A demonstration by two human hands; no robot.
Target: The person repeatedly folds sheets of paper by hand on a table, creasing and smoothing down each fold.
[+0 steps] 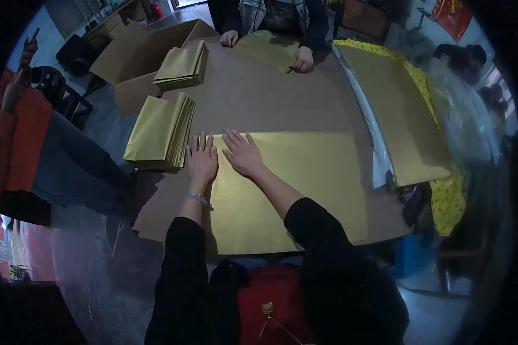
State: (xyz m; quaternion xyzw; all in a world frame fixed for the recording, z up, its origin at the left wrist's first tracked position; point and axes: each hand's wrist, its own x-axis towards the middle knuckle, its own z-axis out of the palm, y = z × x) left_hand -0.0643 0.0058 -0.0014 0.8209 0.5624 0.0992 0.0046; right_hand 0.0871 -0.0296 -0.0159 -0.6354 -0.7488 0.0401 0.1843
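Note:
A large gold sheet (305, 190) lies flat on the brown table (270, 106), near its front edge. My left hand (202, 161) rests palm down at the sheet's left edge, fingers stretched forward, with a ring and a bracelet on it. Just to the right, my right hand (242, 152) lies flat on the sheet's upper left part, its fingers spread. Neither hand grips anything. Beside my left hand stands a thick stack of folded gold sheets (155, 129), and a second folded stack (179, 64) sits behind it.
Across the table, a co-worker's hands (302, 59) touch another gold sheet (267, 49). A large gold stack (394, 109) in yellow and white wrapping lies at the right. An open cardboard box (135, 92) stands back left. At the left, a person in orange (26, 138) holds a phone.

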